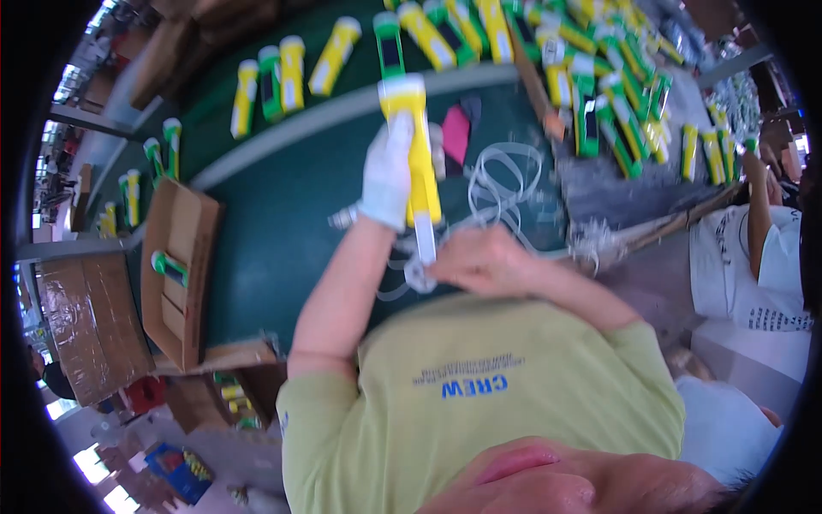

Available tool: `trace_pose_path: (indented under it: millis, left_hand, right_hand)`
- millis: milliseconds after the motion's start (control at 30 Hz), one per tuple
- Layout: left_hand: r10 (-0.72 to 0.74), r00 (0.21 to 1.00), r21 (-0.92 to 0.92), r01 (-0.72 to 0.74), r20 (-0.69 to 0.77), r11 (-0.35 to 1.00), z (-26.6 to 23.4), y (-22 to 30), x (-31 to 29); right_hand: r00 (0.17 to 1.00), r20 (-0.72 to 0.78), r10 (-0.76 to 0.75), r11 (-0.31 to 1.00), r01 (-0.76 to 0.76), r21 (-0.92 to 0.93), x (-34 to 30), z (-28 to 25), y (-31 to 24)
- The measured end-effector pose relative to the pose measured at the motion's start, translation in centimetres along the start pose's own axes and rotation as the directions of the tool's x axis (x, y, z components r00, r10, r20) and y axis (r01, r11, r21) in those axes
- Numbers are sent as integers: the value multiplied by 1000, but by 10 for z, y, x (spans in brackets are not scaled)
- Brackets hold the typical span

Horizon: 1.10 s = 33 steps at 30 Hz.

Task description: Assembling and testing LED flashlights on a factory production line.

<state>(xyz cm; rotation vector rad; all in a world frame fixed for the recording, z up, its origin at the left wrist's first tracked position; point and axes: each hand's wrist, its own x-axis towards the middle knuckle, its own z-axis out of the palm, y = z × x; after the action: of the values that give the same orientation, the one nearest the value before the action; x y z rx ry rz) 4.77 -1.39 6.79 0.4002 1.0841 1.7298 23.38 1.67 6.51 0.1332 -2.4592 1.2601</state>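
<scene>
My left hand point(390, 171), in a white glove, is closed around a yellow flashlight point(418, 154) with a white head, held upright over the green table. A flat white strap point(425, 238) hangs from the flashlight's lower end. My bare right hand point(484, 261) is closed at that strap's lower end, its thumb and fingers pinched on it; the exact grip is blurred. Loose loops of translucent white strap point(505, 176) lie just beyond my right hand. Past the flashlight is a pink piece point(455, 135) beside a dark one.
Several yellow and green flashlights point(291, 73) stand along the far side. A large heap of them point(608, 86) covers the grey surface at the right. On the left sits an open cardboard box point(205, 265) with one green flashlight point(169, 267). Another person point(745, 248) is at the right.
</scene>
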Motion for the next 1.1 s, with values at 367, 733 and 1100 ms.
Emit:
trace_pose_path:
  millis: [367, 733, 1100]
  left_hand:
    - [-25, 1000, -43, 26, 13, 999, -7, 0, -3]
    - [108, 992, 208, -118, 62, 971, 3, -14, -6]
    - [-207, 947, -192, 257, 248, 947, 7, -7, -28]
  right_hand:
    - [999, -1, 52, 998, -52, 30, 0, -4, -5]
    - [978, -92, 190, 912, -141, 386, 5, -5, 14]
    - [809, -401, 430, 862, -235, 450, 31, -53, 21]
